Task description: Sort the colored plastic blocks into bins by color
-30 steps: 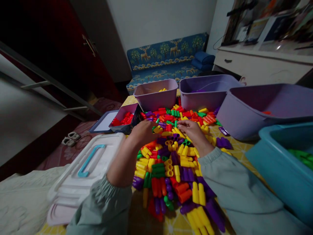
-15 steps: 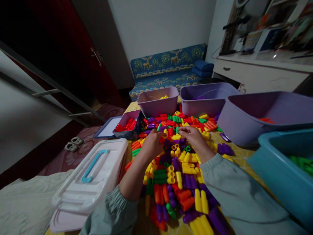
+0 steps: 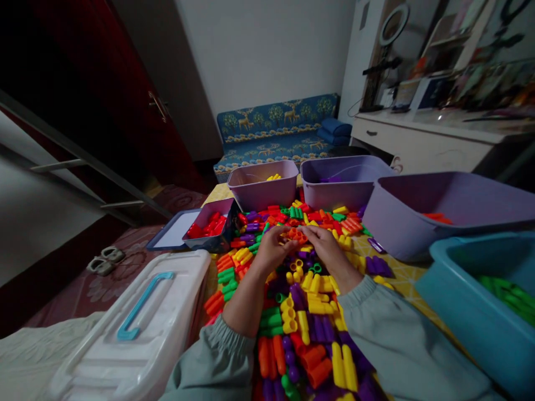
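An orange plastic toy block with round tube openings point(image 3: 297, 235) is held between my two hands above the middle of the pile. My left hand point(image 3: 271, 250) has its fingers closed on the block's left side. On the other side, the fingertips of my right hand point(image 3: 328, 250) pinch it. Beneath and around both hands lies a heap of tube-shaped toy blocks in yellow, purple, green, red and orange. Yellow tube blocks point(image 3: 288, 314) lie nearer to me, beside green ones point(image 3: 271, 318). The fingers partly cover the held block.
Behind the pile stand a mauve bin point(image 3: 263, 186) and a purple bin point(image 3: 334, 189); a larger mauve bin point(image 3: 397, 223) and a teal bin point(image 3: 463, 295) flank the right. Left are a box of red blocks point(image 3: 228, 236) and a white lidded box point(image 3: 167, 317). A patterned sofa point(image 3: 276, 131) is beyond.
My hands have come together and now share the orange block; before, they were apart, with the left near a red piece. The camera view has shifted slightly.
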`<state>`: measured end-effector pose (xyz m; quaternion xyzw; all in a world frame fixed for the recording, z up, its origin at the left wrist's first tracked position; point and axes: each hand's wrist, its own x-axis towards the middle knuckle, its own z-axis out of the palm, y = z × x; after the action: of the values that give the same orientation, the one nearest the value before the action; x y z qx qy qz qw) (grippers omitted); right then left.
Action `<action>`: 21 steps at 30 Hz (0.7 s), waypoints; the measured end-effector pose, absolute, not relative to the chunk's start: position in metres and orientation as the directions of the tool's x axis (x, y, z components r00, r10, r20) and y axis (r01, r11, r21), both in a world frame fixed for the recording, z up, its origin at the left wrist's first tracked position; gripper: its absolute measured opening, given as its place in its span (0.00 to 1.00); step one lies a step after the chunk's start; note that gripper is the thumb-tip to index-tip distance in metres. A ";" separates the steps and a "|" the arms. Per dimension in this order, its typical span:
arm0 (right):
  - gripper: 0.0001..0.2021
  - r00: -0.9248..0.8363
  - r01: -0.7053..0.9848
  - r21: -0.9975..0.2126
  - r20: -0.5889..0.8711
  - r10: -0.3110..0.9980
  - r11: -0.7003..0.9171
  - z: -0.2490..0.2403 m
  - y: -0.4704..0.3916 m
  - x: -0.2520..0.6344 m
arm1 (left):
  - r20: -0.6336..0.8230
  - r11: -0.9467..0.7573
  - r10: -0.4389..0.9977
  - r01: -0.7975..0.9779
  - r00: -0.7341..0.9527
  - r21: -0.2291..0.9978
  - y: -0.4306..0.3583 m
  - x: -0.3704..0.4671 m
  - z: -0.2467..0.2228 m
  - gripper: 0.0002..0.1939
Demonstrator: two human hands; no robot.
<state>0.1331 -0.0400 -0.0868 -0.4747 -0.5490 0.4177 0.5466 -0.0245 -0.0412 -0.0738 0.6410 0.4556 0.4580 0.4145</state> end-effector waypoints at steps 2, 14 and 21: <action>0.23 0.039 0.042 -0.981 0.194 0.980 0.192 -0.083 -0.042 0.133 | 0.203 -0.229 0.970 0.213 0.135 0.950 -0.043 -0.025 -0.072 0.19; 0.16 -0.020 0.040 -0.971 0.235 0.972 0.236 -0.077 -0.047 0.128 | 0.181 -0.208 0.973 0.203 0.146 0.957 -0.044 -0.028 -0.066 0.18; 0.13 0.014 0.140 -0.935 0.332 0.943 0.327 -0.079 -0.047 0.130 | 0.203 -0.257 0.960 0.310 0.195 0.915 -0.046 -0.025 -0.066 0.18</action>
<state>0.1299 -0.0468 -0.0794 -0.4513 -0.6002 0.3646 0.5506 -0.0255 -0.0460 -0.0660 0.6709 0.4732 0.4223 0.3843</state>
